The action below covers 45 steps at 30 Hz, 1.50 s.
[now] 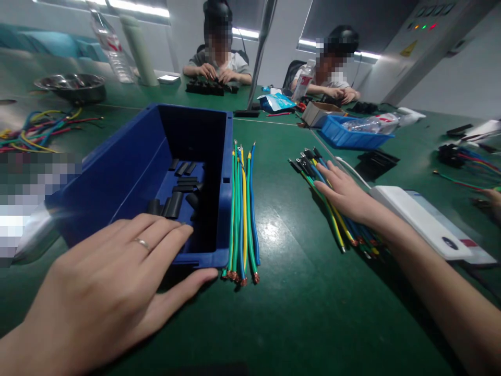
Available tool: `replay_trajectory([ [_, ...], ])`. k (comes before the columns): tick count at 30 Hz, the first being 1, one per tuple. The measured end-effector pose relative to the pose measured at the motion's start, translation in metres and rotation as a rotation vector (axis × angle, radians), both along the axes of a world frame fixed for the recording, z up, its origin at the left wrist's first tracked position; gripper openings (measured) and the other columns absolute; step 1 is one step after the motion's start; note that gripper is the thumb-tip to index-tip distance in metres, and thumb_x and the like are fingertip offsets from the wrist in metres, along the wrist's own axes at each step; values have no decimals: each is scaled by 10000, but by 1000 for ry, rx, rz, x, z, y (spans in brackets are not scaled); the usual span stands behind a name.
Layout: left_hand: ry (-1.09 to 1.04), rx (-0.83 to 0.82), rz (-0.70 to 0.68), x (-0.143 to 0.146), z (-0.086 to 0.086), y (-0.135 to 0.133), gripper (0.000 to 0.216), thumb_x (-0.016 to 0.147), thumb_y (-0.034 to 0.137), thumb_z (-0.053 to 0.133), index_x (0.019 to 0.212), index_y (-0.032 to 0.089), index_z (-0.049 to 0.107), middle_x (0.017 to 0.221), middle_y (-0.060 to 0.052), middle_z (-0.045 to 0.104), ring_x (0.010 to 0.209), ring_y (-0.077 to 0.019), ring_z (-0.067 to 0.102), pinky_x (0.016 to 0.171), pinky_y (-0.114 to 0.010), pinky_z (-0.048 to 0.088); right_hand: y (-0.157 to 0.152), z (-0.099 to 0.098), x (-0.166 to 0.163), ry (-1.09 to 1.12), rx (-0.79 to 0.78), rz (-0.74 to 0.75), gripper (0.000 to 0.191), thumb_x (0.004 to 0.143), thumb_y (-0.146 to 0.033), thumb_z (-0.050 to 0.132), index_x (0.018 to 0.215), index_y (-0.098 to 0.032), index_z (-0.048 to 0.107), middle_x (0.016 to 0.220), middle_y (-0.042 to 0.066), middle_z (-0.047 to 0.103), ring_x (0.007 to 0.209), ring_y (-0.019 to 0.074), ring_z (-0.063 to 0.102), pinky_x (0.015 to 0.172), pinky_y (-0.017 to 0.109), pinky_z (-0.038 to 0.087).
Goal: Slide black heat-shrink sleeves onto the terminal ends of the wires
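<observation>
My left hand [113, 284] grips the near wall of a dark blue bin [225, 219], fingers over the rim and thumb outside. Short black tubes [175, 204] lie on the bin's floor. Along the bin's right side runs a row of green, yellow and blue wires [245, 219] with bare copper at their near ends. My right hand [346, 190], fingers stretched out, rests on a second bundle of wires [332, 211]. Black sleeves and metal lugs show at that bundle's far ends; the hand and forearm hide part of it.
A white power bank-like box [415, 219] lies right of my forearm. Farther back are a light blue tray [352, 133] with a bottle, a metal pole [260, 57] and a steel bowl [72, 87]. Loose wires [43, 128] lie left. Two people work across the table.
</observation>
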<state>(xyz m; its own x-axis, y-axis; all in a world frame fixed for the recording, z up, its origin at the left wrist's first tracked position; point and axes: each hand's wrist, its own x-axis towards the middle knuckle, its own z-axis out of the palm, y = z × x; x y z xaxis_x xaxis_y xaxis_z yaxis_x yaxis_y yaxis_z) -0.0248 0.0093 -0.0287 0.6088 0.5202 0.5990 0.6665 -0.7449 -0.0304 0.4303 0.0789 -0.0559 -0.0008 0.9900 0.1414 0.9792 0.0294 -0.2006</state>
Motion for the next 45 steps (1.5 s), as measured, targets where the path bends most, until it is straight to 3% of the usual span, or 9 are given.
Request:
replay_trajectory([
  [4,189,125,65,5,6,2,562,1120,621,385,1058,157,696,926,-120,778,783,-308,704,657,-422,463,-4,4,-4,-8,2,12,735,1083,-584,391,1666,-138,439,1746,223,339,1646,397,287,1327,611,286],
  [9,217,43,42,9,16,0,589,1140,605,325,1005,170,697,828,-90,767,688,-274,709,612,-397,495,-11,16,-17,11,19,-12,786,1081,-578,495,1618,-5,472,1685,335,374,1607,432,361,1316,529,306],
  [16,248,9,23,14,24,0,641,1172,520,246,989,128,720,824,-123,780,692,-295,725,618,-414,506,-8,17,-13,-9,11,-21,821,981,-602,547,1582,-42,535,1668,291,437,1575,422,428,1308,562,337],
  [20,247,9,9,15,26,0,630,1174,506,252,990,125,719,824,-121,781,703,-293,733,626,-409,515,-9,20,-12,-5,67,-55,877,993,-690,443,1583,-46,529,1709,289,371,1620,406,353,1331,578,281],
  [24,232,11,7,14,24,0,621,1175,513,256,993,133,713,826,-108,784,707,-276,738,637,-398,515,-10,25,-17,-14,153,-105,882,1058,-710,282,1665,-81,399,1795,238,181,1689,401,129,1342,665,158],
  [27,221,7,1,14,22,-1,602,1173,517,275,1010,132,709,840,-105,785,727,-281,748,644,-400,516,-10,19,-21,-31,75,-41,910,1063,-702,263,1702,-54,301,1794,229,189,1689,376,140,1352,629,184],
  [31,200,15,10,14,20,-1,607,1175,510,260,998,136,704,823,-111,775,704,-287,743,626,-402,518,-6,8,-22,-44,-80,50,1041,988,-770,366,1696,-10,299,1765,225,281,1670,367,217,1359,560,226],
  [35,212,26,-1,11,18,-2,612,1174,520,257,1010,136,705,827,-108,781,712,-290,750,628,-407,529,-5,8,-20,-45,-107,54,1098,977,-801,334,1702,20,258,1782,222,215,1681,360,157,1371,550,170],
  [45,205,4,15,13,16,-1,625,1173,531,253,1025,128,707,822,-106,775,714,-288,756,641,-409,536,-5,8,-19,-43,-110,63,1121,961,-823,300,1697,23,282,1787,196,211,1688,335,143,1383,510,133],
])
